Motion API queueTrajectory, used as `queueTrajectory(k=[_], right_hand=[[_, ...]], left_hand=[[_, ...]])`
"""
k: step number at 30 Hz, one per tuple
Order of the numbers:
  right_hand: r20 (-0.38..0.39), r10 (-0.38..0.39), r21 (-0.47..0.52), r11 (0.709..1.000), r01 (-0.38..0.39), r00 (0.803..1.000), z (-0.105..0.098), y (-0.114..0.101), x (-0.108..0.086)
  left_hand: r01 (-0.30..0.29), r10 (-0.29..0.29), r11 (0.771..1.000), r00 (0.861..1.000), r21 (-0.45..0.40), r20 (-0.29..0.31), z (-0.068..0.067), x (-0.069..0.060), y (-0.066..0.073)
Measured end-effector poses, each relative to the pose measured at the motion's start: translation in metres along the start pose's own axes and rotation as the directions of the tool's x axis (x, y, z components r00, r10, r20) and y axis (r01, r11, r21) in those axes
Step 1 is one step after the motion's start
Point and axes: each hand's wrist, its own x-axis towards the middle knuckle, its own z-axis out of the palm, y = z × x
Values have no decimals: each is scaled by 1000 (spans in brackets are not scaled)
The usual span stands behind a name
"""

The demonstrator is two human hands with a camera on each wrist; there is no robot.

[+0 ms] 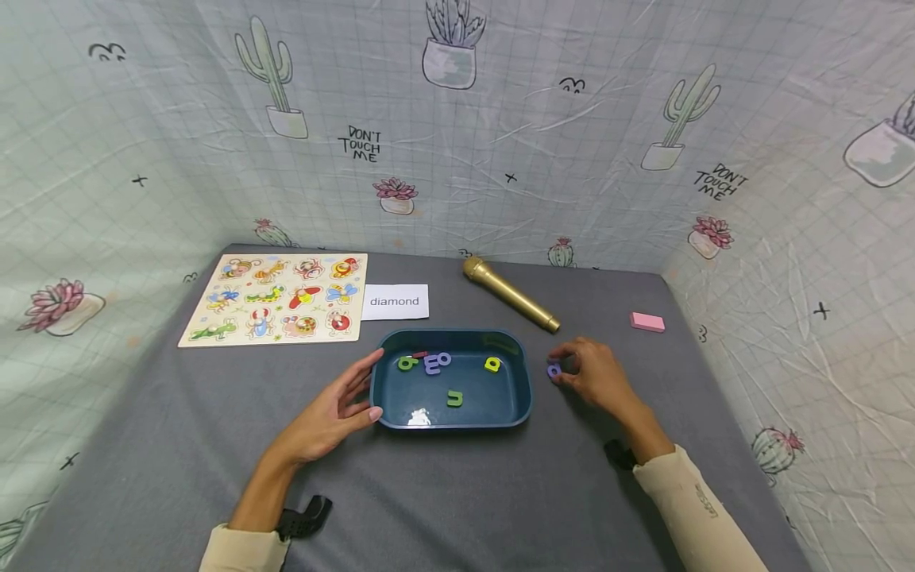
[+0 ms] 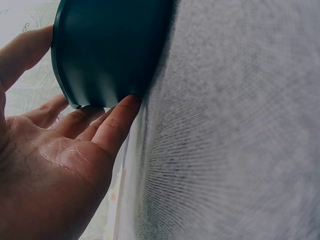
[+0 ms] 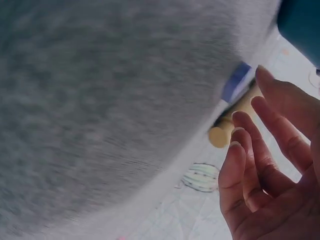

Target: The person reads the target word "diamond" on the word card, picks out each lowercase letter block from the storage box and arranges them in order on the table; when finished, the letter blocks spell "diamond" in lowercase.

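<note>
A dark blue tray (image 1: 450, 424) stands mid-table with several plastic letters inside, among them a green letter (image 1: 407, 363), purple letters (image 1: 432, 365), a yellow letter (image 1: 492, 364) and a green n-shaped letter (image 1: 454, 399). My left hand (image 1: 334, 415) touches the tray's left end with spread, fairly straight fingers and thumb, also seen against its wall in the left wrist view. Right of the tray, my right hand (image 1: 595, 375) is at a purple letter (image 1: 554, 370) with a round hole. In the right wrist view, this purple letter (image 3: 236, 82) lies beside the fingertips, not pinched between them.
Behind the tray lie a gold microphone (image 1: 511, 294), a white card reading "diamond" (image 1: 395, 302) and an insect picture board (image 1: 275, 300). A pink block (image 1: 646, 322) is at the right. Patterned cloth (image 1: 500, 159) hangs behind the grey table (image 1: 472, 492).
</note>
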Motion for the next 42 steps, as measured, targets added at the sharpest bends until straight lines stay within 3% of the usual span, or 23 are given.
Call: queueTrajectory(k=[10,20,42], right_hand=[[-105,-68,19,997,70,992,-15,-26,3],[-218,-190,61,976,207,957,-18,-68,6],[-131,-214,224,945,239,968,29,-146,26]], left_hand=[[-4,4,1000,1000,10,-1,-1,1,-2],[2,-2,1000,1000,10,-3,-1,1,-2],[13,-13,1000,1000,10,-10,1,1,-2]])
